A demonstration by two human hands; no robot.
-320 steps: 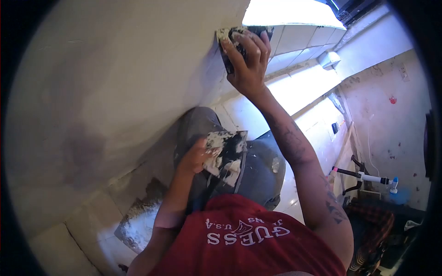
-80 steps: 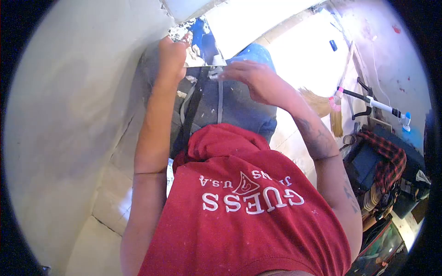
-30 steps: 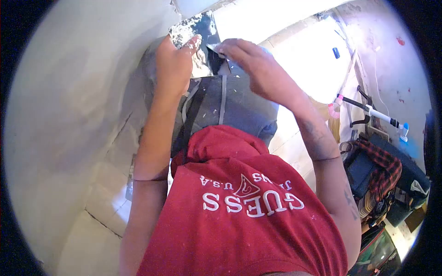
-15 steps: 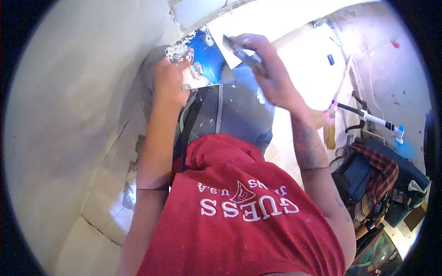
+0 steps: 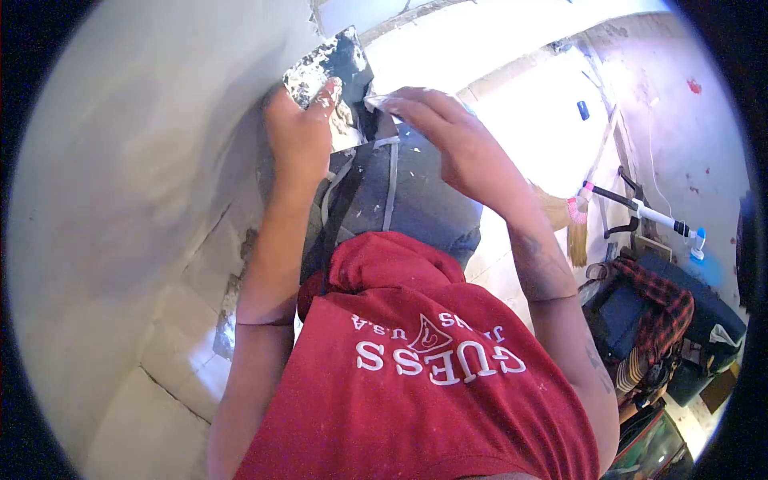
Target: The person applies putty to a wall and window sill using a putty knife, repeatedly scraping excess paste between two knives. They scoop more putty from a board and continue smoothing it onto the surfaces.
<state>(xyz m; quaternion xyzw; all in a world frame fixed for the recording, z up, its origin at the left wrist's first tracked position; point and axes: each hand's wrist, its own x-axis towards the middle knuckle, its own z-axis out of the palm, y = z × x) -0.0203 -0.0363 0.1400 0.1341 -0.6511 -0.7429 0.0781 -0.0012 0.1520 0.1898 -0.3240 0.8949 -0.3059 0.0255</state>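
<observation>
My left hand point(image 5: 300, 132) is closed around the lower left edge of a flat, shiny plate point(image 5: 352, 62), its thumb pressed on top. White putty point(image 5: 308, 78) is smeared thickly over the plate's left side and around my thumb. At the plate's right edge, my right hand point(image 5: 456, 140) is closed on a putty knife point(image 5: 373, 102). Its pale end pokes out past my fingertips, while my fingers hide most of the rest. Both hands are out in front of my dark grey trousers point(image 5: 432, 192), which carry small white specks.
A bare plastered wall point(image 5: 120, 200) rises close on my left. To the right are a broom point(image 5: 577, 232), a black and white pole point(image 5: 660, 214) with a blue end, and a plaid shirt point(image 5: 668, 300) over dark bags. A small dark cylinder point(image 5: 582, 110) lies on the bright floor.
My right hand has turned over, so the knife's broad bright blade no longer faces me. The plate has tilted, its face going from bright blue to dark grey.
</observation>
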